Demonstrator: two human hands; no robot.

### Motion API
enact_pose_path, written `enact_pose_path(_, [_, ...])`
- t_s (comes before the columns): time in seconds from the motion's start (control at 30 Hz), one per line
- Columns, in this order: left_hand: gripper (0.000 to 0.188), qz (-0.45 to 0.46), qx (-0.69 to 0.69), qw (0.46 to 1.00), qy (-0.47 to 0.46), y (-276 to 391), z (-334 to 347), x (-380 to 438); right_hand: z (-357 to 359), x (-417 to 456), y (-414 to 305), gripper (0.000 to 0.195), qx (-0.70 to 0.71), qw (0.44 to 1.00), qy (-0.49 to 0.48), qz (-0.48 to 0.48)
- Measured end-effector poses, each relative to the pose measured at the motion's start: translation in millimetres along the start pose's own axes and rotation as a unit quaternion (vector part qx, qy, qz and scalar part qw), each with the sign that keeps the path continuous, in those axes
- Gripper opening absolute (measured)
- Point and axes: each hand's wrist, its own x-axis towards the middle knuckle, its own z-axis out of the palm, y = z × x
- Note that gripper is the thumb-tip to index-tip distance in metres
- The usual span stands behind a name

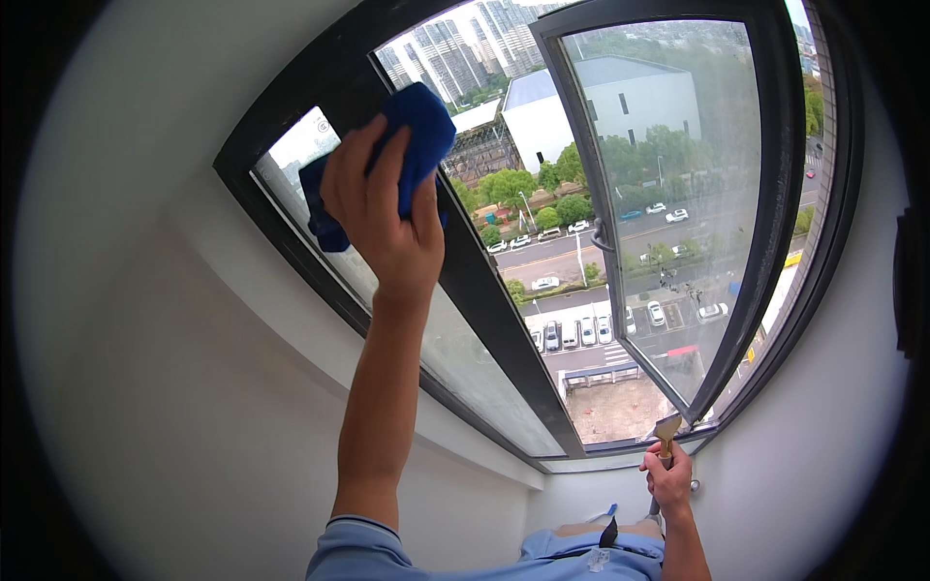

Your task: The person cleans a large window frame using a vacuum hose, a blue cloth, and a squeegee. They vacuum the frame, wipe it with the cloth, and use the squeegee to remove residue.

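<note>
Raised high at the upper left, my left hand (pixel 389 218) grips a folded blue cloth (pixel 421 127). The cloth lies over the dark window frame (pixel 465 269) between the narrow fixed pane (pixel 465 334) and the open window space. Whether it presses on the frame is hard to tell. Low on the right, my right hand (pixel 670 476) is closed around the handle of a scraper (pixel 666 428), its flat blade pointing up. That blade is near the bottom corner of the open window sash (pixel 726 363), by the sill. The sash glass looks hazy and streaked.
A handle (pixel 600 236) sticks out from the sash's left edge. White walls (pixel 211 378) flank the window on both sides. A blue-tipped tool (pixel 612 510) shows low down beside my body. Far below outside are a road, parked cars and trees.
</note>
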Motion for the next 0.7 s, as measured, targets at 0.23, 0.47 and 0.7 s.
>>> enact_pose_path(0.23, [0.022, -0.012, -0.076, 0.985, -0.157, 58.8, -55.0, -146.0, -31.4, -2.7, 29.4, 0.011, 0.0, 0.999, 0.037, 0.03])
enact_pose_path(0.47, [0.032, -0.051, 0.084, 0.995, 0.002, -36.1, -20.3, 50.0, -24.4, 19.2, 27.0, 0.012, 0.001, 1.0, 0.016, 0.011])
enact_pose_path(0.7, [0.035, -0.172, 0.074, 0.982, -0.026, -29.7, -21.4, 37.2, -20.8, 30.2, 40.3, 0.01, -0.009, 1.0, -0.008, 0.023])
